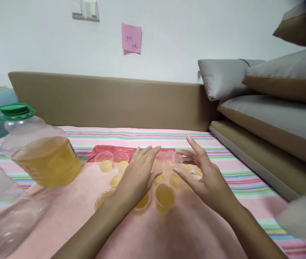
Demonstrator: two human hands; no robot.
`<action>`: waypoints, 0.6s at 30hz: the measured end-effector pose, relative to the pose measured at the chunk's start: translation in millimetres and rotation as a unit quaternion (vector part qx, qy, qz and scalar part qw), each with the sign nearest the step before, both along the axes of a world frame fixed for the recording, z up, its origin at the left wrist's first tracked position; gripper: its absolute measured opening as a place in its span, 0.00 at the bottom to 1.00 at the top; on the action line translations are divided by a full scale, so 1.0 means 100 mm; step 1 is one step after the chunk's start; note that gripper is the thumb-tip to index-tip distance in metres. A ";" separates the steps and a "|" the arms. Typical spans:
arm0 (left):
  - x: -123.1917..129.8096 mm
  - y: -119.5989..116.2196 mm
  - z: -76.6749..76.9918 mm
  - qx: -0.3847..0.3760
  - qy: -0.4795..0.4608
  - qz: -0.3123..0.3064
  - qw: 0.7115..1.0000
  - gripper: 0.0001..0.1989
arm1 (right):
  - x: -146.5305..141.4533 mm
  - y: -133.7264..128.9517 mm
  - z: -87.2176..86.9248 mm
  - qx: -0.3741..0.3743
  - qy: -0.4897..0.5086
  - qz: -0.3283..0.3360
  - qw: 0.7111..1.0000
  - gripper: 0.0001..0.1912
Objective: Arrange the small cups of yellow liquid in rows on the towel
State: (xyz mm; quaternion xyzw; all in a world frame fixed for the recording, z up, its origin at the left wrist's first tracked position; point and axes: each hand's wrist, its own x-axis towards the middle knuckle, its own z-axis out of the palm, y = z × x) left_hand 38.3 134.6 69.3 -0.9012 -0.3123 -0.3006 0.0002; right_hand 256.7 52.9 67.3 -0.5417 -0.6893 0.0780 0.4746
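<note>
Several clear plastic cups stand in rows on a pink cloth [69,212], with yellow liquid in them. My left hand [139,171] is over the middle of the cups, palm down, its fingers stretched out and nothing visible in it; it partly hides the cups beneath. To its right, my right hand [205,174] hovers by the right-hand cups, fingers spread, nothing seen in its grasp. A front cup [165,198] shows between the two hands. At the back left is another cup [104,162], and red plastic [110,149] lies behind the rows.
A large jug of yellow liquid with a green cap [53,162] stands at the left. Nearer is a clear plastic bottle [4,212]. Cushions [277,111] are stacked at the right, and a blurred clear object [305,216] sits at the right edge. Behind runs a brown headboard [115,102].
</note>
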 end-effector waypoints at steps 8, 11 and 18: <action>0.05 0.00 0.00 -0.022 0.041 0.017 0.999 0.26 | -0.05 0.06 -0.09 0.047 -0.035 0.010 0.998 0.28; 0.02 -0.02 0.15 -0.001 0.076 0.010 0.997 0.24 | -0.05 0.10 -0.06 0.074 -0.045 0.018 0.996 0.18; 0.02 -0.07 0.29 0.106 0.107 0.028 0.988 0.26 | -0.04 0.08 -0.21 0.085 0.021 -0.051 0.995 0.33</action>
